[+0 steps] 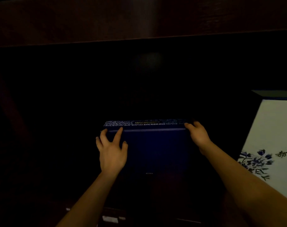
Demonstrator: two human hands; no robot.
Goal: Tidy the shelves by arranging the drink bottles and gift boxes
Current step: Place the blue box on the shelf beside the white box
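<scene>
A dark blue gift box (pixel 156 149) stands in the middle of a very dark shelf bay, its top face patterned in blue and white with a small gold label. My left hand (pixel 112 151) lies flat against the box's front near its upper left corner, fingers spread, index fingertip on the top edge. My right hand (pixel 197 136) grips the box's upper right corner, fingers curled over the top. No drink bottles can be made out in the dark.
A taller white gift box (pixel 274 131) with blue flowers and dark characters stands close on the right, its dark lid above. A dark wooden shelf board (pixel 139 22) runs across the top. Small pale tags (pixel 110 219) sit on the shelf's front edge below.
</scene>
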